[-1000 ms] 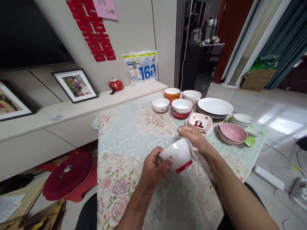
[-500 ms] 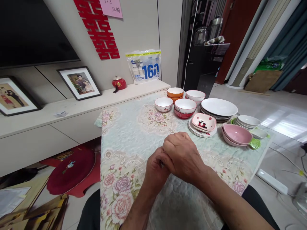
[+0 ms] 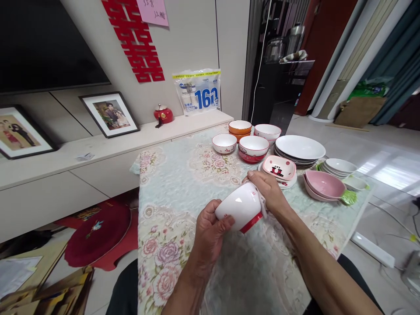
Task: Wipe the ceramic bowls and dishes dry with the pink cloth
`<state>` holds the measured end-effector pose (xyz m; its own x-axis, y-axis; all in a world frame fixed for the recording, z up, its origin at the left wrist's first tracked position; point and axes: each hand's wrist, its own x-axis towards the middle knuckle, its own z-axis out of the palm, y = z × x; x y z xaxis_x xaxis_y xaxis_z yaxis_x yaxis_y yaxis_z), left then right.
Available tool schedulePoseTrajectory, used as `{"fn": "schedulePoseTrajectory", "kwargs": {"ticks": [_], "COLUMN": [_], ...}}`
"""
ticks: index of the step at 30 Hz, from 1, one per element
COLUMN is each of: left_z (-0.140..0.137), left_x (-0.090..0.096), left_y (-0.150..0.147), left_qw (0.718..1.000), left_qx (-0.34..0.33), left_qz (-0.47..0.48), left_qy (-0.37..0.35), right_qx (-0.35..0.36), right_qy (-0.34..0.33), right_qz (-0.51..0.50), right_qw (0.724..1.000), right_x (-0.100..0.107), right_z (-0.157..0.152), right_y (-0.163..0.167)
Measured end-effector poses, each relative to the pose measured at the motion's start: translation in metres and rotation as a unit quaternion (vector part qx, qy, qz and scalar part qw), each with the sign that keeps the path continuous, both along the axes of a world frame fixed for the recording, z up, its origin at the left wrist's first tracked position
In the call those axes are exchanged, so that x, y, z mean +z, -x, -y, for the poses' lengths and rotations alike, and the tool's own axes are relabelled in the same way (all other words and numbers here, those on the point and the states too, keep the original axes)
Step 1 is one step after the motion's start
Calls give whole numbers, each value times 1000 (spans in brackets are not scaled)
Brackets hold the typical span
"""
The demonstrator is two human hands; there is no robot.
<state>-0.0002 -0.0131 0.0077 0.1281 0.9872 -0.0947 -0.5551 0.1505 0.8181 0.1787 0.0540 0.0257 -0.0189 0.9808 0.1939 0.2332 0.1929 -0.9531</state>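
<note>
White bowl [image 3: 238, 205], red-footed, tilted above the desk [image 3: 173, 179] at frame centre: left hand [image 3: 210, 229], grip closed on its lower-left edge; right hand [image 3: 268, 189], grip curled round a pale cloth [image 3: 263, 204] against it.

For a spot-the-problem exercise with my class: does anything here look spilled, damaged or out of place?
Nothing stands out: I see no spill or breakage. The red-footed white bowl is tipped, but the left hand grips it while the right hand holds a cloth against it.
</note>
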Motion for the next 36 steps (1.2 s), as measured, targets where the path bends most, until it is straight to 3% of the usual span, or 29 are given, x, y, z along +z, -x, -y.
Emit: {"fn": "schedulePoseTrajectory", "kwargs": {"ticks": [3, 7, 10, 13, 16, 19, 22, 25, 28, 32, 34, 36], "left_z": [0, 1, 2, 2, 2, -1, -3, -4, -4, -4, -4, -3], "left_x": [0, -3, -4, -2, 0, 0, -1, -2, -2, -2, -2, -3], "left_y": [-1, -4, -5, -5, -3, -2, -2, -1, -1, -3, -3, -4], "left_qw": [1000, 1000, 999, 999, 1000, 999, 998, 998, 997, 997, 997, 998], "left_qx": [8, 1, 18, 12, 5, 16, 29, 38, 32, 28, 30, 26], "left_qz": [1, -17, -25, -8, 24, 41, 47, 55, 63, 66, 64, 57], "left_qy": [-2, -17, -38, -28, -2, 11, 12, 13, 9, -4, -16, -20], "right_qx": [-37, -29, 12, 35, 16, -40, -116, -164, -136, -21, 18, 28], "right_qy": [-101, -263, -322, -325, -246, -178, -190, -266, -331, -385, -388, -366], "right_qz": [101, 275, 328, 274, 153, 104, 138, 202, 285, 372, 352, 288], "right_qw": [989, 924, 888, 904, 957, 978, 965, 928, 889, 844, 851, 884], "right_x": [12, 27, 30, 29, 21, 9, 2, 6, 16, 24, 25, 25], "right_z": [13, 37, 46, 40, 22, 6, 3, 16, 37, 51, 48, 40], "right_y": [13, 39, 51, 45, 25, 9, 8, 24, 46, 61, 58, 49]}}
